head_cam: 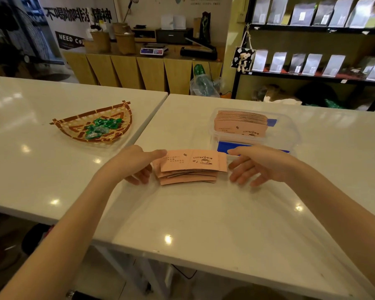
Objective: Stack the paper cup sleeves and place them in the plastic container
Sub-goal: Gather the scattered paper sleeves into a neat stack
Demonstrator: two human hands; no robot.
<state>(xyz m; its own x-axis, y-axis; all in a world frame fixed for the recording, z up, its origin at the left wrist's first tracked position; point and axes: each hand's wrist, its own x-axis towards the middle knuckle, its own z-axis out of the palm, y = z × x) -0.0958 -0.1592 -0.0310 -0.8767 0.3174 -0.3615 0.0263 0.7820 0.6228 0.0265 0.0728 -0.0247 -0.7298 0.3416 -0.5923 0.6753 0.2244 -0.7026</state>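
A loose pile of pink paper cup sleeves (pixel 191 167) with a coffee print lies on the white table, its layers slightly fanned. My left hand (pixel 136 164) touches the pile's left end, thumb on the top sleeve and fingers curled under the edge. My right hand (pixel 256 165) is open just right of the pile, fingers spread, a small gap from it. Behind the right hand stands a clear plastic container (pixel 290 131) with blue clips. It holds a row of pink sleeves (pixel 240 123) standing on edge.
A woven bamboo basket (pixel 74 128) with green wrapped candies sits on the adjoining table to the left. A seam runs between the two white tables. A wooden counter with a scale and dark shelves of pouches stand behind.
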